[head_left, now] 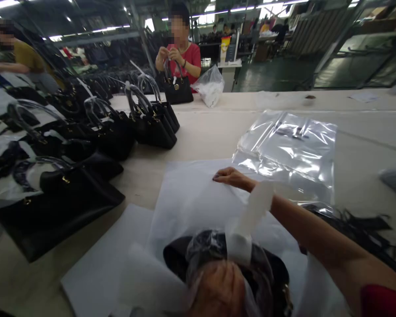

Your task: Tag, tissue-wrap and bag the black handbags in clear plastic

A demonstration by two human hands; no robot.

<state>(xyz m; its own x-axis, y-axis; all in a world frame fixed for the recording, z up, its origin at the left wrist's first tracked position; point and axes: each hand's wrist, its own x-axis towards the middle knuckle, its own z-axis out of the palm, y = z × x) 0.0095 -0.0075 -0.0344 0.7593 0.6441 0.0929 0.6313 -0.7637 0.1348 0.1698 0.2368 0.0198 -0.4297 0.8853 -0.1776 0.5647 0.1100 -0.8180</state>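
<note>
Black handbag (279, 273), six o'clock: probably light, soft-sided; film-wrapped handles (204, 242) likely slippery, best gripped at base. Right hand (231, 177), twelve o'clock, pinches white sheet (185, 198); left hand (219, 288) over handles, finger closure can't be told.

Right fingers (220, 177) on white sheet (188, 198), black handbags (66, 207)

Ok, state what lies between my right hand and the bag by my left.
A white sheet and a white strip, seen in the head view.
</note>
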